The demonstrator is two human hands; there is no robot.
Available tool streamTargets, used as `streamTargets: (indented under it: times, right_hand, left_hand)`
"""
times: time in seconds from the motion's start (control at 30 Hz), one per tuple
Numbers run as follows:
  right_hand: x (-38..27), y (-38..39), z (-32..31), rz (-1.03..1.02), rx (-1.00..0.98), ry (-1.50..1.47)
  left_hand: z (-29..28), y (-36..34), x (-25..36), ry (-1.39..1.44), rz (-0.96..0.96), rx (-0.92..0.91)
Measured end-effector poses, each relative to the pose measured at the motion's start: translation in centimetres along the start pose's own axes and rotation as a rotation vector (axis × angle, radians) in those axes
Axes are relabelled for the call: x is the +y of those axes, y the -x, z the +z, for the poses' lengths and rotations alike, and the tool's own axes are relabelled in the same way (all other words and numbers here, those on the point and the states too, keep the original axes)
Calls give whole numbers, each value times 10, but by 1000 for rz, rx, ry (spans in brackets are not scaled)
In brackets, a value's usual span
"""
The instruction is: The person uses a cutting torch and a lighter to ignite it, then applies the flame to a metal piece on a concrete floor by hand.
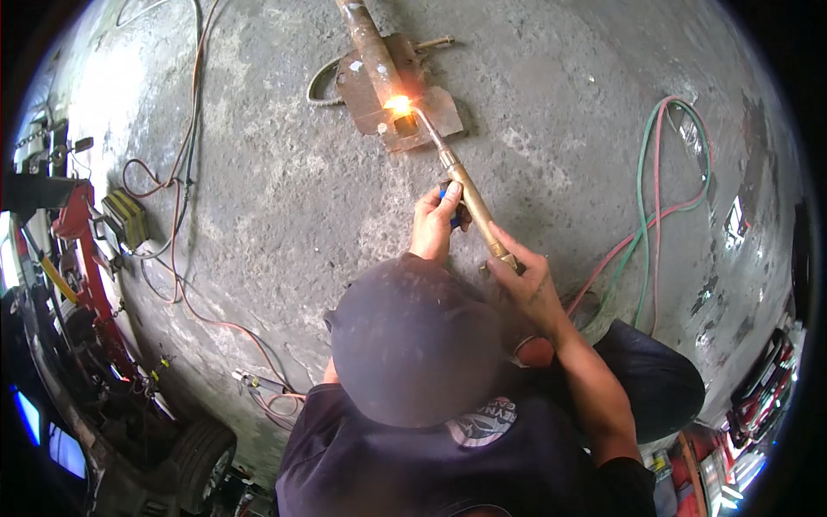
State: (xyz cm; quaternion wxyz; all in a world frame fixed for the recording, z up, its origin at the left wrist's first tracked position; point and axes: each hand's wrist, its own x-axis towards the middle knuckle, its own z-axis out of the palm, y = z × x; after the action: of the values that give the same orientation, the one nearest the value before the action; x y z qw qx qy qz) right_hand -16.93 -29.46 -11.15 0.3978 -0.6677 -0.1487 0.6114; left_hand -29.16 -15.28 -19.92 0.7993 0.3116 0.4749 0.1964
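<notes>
Neither my left hand nor my right hand is visible. Below me a crouched co-worker in a dark cap [413, 336] and dark shirt holds a long brass torch [474, 202]. The co-worker's left hand [431, 220] grips the torch's middle alongside something small and blue. Their right hand [525, 276] is at its rear. The torch tip meets a bright orange glow [399, 104] at the end of a rusty pipe [370, 52] lying on a rusty metal plate [448, 116]. A looped cable [323, 77] lies beside the plate.
Hoses [177, 215] run along the concrete floor [250, 172] at left; green and red hoses [663, 198] loop at right. A red jack-like frame [86, 258], a striped yellow-black block [125, 220] and a vehicle wheel [207, 457] stand at left. Tool cases [762, 379] lie at the right rim.
</notes>
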Motion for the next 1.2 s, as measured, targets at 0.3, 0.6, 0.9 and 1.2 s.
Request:
streamTargets:
  times: [0.3,0.6,0.9,1.2]
  right_hand:
    - [-8,0,0,10,-6,-19]
    - [-2,-3,-2,-75,-5,7]
    - [-8,0,-2,-28,-16,-9]
    - [-8,1,0,-41,8,-35]
  left_hand:
    - [-3,-5,-6,24,34,-10]
    - [-3,-5,-7,13,-12,16]
    - [1,-3,1,15,-17,31]
    - [-4,-5,-4,15,-24,13]
